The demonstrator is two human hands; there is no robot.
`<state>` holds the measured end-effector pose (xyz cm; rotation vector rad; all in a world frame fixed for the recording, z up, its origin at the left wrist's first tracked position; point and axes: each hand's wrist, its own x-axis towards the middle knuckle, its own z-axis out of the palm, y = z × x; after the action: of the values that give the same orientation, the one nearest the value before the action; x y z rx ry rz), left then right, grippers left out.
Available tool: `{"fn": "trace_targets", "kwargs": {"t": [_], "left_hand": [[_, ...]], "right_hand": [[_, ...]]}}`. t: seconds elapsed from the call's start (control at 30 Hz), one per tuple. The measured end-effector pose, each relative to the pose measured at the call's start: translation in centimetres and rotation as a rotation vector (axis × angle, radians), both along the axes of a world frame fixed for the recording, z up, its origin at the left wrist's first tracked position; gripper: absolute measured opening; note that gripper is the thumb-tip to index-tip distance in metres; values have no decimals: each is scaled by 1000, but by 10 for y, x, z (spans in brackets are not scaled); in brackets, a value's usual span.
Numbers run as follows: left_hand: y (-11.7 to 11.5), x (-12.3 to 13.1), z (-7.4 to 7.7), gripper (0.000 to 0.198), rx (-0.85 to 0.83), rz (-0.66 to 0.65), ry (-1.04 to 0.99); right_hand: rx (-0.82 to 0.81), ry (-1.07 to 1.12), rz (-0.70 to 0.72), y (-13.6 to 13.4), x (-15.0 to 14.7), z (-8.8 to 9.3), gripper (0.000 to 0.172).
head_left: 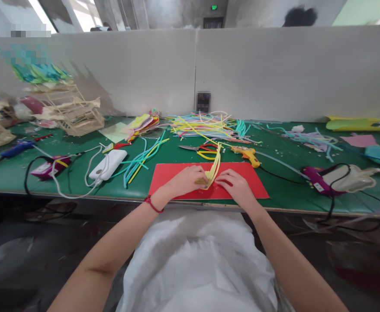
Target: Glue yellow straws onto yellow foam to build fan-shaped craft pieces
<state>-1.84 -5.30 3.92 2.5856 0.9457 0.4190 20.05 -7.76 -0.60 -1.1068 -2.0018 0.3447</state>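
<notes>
My left hand (190, 178), with a red cord bracelet on its wrist, is closed on the lower end of a pale yellow piece made of thin strips (216, 162). The strips rise from my fingers and curve upward. My right hand (237, 184) is beside the piece on the right, its fingers bent a little and apart, with nothing seen in them. Under both hands lies a red board (164, 173). Just behind the board are scissors (206, 149) with red and yellow handles and a yellow hot glue gun (248, 155).
Colored strips (203, 125) are heaped at the back of the green table (290, 173). Blue and yellow strips (144, 158) lie left, near a white power bank (108, 164) with cables. Purple boxes (49, 168) with cords lie at both sides. A beige frame (82, 117) stands back left.
</notes>
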Motion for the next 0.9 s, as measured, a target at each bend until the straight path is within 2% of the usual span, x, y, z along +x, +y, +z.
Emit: {"fn": "trace_targets", "kwargs": {"t": [0.13,0.43,0.9], "left_hand": [[-1,1,-9,22,3,25,38],[-2,-1,-12,16,28,8,23],[-3,0,-9,11,4,13,14]], "right_hand": [[-39,-5,22,13,11,0,19],[-81,-41,103,31,15,2,25],[-63,-116,-4,36,12,-1,21]]}}
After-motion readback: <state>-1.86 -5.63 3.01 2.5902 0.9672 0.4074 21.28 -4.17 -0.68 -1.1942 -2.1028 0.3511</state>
